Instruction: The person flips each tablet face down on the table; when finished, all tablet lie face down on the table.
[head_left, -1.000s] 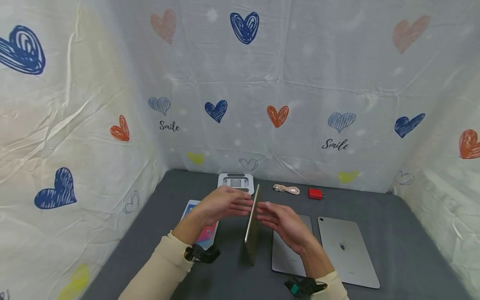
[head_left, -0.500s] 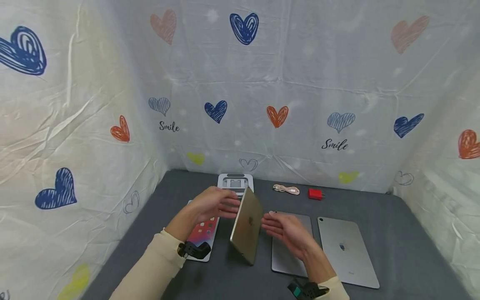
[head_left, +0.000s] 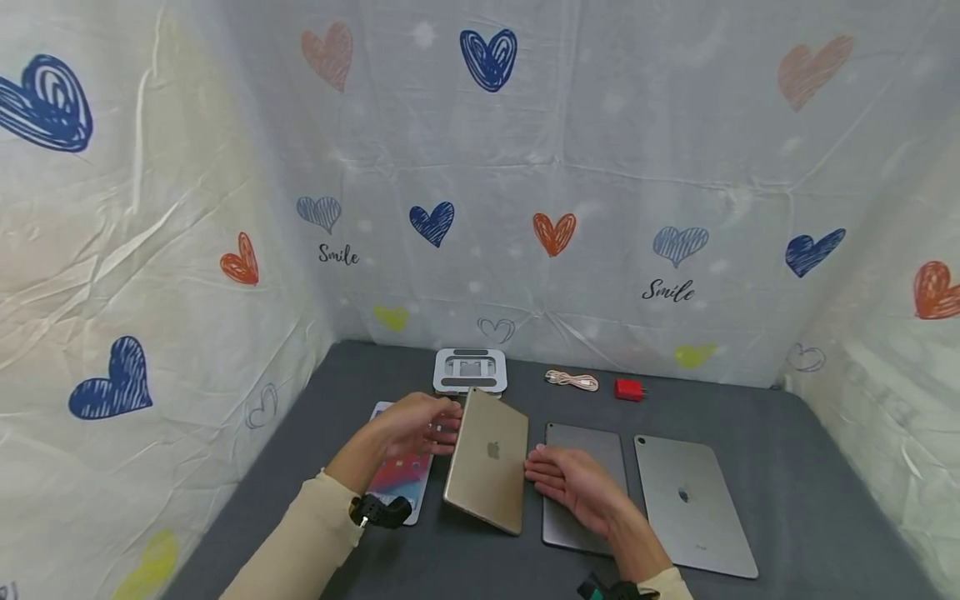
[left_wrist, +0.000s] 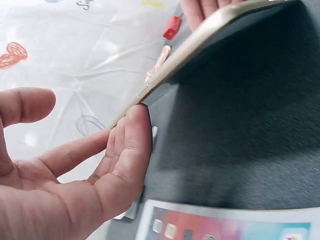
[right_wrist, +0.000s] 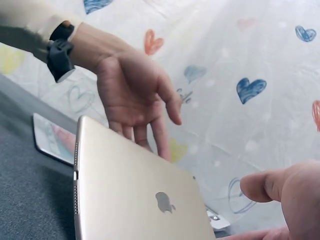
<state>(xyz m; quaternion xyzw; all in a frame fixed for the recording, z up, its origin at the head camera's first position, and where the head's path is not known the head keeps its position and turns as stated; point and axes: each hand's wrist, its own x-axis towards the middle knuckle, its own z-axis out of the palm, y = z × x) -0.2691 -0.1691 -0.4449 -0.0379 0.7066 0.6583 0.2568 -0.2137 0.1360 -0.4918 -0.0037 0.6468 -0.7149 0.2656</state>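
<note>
A gold tablet (head_left: 491,454) leans tilted over the table, its back with the apple logo turned up toward me. At its left edge, my left hand (head_left: 408,429) touches with extended fingertips; in the left wrist view the thumb (left_wrist: 30,106) stands apart from the tablet. My right hand (head_left: 573,483) has its fingers fairly straight at the tablet's right edge, and its thumb (right_wrist: 262,186) is held clear in the right wrist view. Whether the right fingertips bear any weight cannot be told. The gold tablet's screen is hidden from the head view.
A tablet with a lit colourful screen (head_left: 397,479) lies left, partly under my left arm. Right lie a dark grey tablet (head_left: 592,442) and a silver tablet (head_left: 693,508), backs up. Behind are a white stand (head_left: 442,379), a bundled cable (head_left: 572,380) and a red charger (head_left: 629,389).
The gold tablet has turned from edge-on upright to leaning left, so its back now faces me. My left hand has shifted left and down with it; my right hand moved slightly down.
</note>
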